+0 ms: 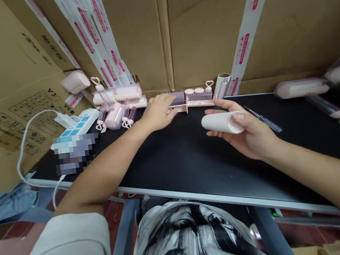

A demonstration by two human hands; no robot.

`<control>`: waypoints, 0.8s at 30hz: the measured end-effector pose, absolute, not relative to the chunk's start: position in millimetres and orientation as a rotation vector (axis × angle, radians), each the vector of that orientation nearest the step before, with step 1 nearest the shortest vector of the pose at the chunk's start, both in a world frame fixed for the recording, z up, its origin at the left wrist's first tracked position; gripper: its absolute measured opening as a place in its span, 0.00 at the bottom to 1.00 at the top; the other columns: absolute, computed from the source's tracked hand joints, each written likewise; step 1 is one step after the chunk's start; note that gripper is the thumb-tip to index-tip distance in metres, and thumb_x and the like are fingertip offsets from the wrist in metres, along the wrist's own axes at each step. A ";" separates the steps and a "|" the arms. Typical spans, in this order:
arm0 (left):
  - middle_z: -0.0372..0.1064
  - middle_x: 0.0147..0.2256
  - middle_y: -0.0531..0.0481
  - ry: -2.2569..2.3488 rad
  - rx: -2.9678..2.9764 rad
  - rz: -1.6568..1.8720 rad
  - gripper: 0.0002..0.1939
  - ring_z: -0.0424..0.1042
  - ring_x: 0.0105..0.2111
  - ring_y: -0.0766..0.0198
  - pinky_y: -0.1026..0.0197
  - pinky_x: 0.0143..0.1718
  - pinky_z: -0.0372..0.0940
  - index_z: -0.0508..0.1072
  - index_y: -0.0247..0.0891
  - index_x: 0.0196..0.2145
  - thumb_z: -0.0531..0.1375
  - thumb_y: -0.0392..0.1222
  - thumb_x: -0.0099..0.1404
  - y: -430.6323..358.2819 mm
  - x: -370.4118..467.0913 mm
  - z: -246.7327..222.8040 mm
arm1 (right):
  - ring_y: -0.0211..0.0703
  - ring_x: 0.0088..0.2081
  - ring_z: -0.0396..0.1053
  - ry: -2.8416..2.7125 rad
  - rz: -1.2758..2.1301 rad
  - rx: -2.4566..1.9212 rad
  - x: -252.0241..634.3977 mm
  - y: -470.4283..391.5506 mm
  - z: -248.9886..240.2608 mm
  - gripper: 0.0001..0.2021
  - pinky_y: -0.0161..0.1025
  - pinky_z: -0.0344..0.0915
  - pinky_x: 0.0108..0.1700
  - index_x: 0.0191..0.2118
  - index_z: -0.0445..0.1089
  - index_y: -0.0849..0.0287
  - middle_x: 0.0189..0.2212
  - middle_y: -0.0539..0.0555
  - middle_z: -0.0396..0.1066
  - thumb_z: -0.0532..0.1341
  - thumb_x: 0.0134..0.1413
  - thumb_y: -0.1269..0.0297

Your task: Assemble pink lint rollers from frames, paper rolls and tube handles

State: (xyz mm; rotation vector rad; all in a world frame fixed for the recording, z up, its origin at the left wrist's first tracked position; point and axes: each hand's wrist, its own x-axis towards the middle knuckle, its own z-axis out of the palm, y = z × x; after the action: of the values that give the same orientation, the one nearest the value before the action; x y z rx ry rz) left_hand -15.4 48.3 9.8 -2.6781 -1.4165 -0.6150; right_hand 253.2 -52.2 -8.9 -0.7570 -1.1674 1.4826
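While handheld, white tube inside tabletop edges.

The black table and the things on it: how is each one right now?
White tube: held, open end by the thumb
Right hand: around the white tube
Left hand: at the back pink pieces, grip unclear
Left pink pieces: heaped
Power strip: white plug in
Thin tool: lying down
Black table: things along its back

Black tabletop with pink-white plastic parts, power strip, screwdriver.
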 end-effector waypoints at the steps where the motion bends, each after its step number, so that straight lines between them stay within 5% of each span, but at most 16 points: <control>1: 0.65 0.69 0.30 -1.495 -2.646 -0.551 0.29 0.64 0.69 0.40 0.41 0.71 0.56 0.68 0.27 0.69 0.57 0.44 0.75 57.7 -23.6 7.5 | 0.50 0.52 0.76 -1.165 1.481 -0.756 254.0 -52.3 -8.4 0.31 0.46 0.80 0.50 0.58 0.72 0.44 0.57 0.52 0.74 0.74 0.49 0.45; 5: 0.62 0.71 0.32 -1.587 -2.707 -0.364 0.30 0.63 0.71 0.48 0.49 0.72 0.55 0.62 0.27 0.73 0.51 0.40 0.77 72.6 -36.3 -3.4 | 0.51 0.52 0.76 -1.182 1.502 -0.733 256.1 -53.7 -8.5 0.29 0.47 0.81 0.50 0.57 0.73 0.45 0.56 0.53 0.75 0.74 0.50 0.44; 8: 0.68 0.68 0.34 -1.614 -2.691 -0.305 0.27 0.69 0.67 0.48 0.48 0.69 0.58 0.69 0.31 0.69 0.51 0.40 0.77 67.5 -30.5 -2.1 | 0.52 0.53 0.76 -1.204 1.526 -0.721 256.3 -55.3 -9.0 0.27 0.51 0.80 0.52 0.56 0.74 0.45 0.57 0.54 0.76 0.73 0.52 0.44; 11: 0.81 0.51 0.36 -1.765 -2.629 -0.291 0.20 0.78 0.51 0.46 0.49 0.57 0.67 0.82 0.35 0.52 0.55 0.47 0.74 61.8 -23.1 6.4 | 0.54 0.52 0.78 -1.210 1.532 -0.702 255.4 -57.0 -7.8 0.23 0.55 0.79 0.53 0.51 0.77 0.47 0.57 0.54 0.77 0.71 0.54 0.41; 14: 0.81 0.36 0.40 -2.078 -2.621 -0.314 0.16 0.77 0.36 0.51 0.53 0.44 0.67 0.84 0.36 0.39 0.62 0.50 0.68 59.4 -18.4 12.2 | 0.57 0.52 0.78 -1.175 1.561 -0.704 253.9 -57.9 -5.2 0.21 0.58 0.79 0.53 0.45 0.78 0.48 0.55 0.55 0.80 0.68 0.57 0.38; 20: 0.81 0.35 0.42 -2.308 -2.663 -0.441 0.10 0.74 0.31 0.57 0.57 0.36 0.65 0.83 0.36 0.38 0.62 0.36 0.62 51.1 -11.1 10.7 | 0.59 0.52 0.79 -1.089 1.610 -0.734 252.5 -56.5 -0.9 0.24 0.58 0.80 0.51 0.42 0.80 0.50 0.50 0.56 0.83 0.63 0.60 0.33; 24: 0.79 0.33 0.44 -2.512 -2.817 -0.820 0.08 0.75 0.28 0.60 0.60 0.30 0.65 0.78 0.37 0.40 0.62 0.37 0.63 36.6 -3.4 13.5 | 0.60 0.52 0.80 -1.085 1.603 -0.740 252.9 -55.6 -0.6 0.25 0.58 0.80 0.51 0.43 0.80 0.49 0.50 0.56 0.83 0.62 0.60 0.32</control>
State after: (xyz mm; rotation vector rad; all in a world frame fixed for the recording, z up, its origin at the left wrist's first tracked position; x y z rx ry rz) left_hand -3.4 36.6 13.5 -2.8174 -2.5118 -0.8203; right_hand 252.9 -55.6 -0.6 -0.7403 -1.0848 1.6033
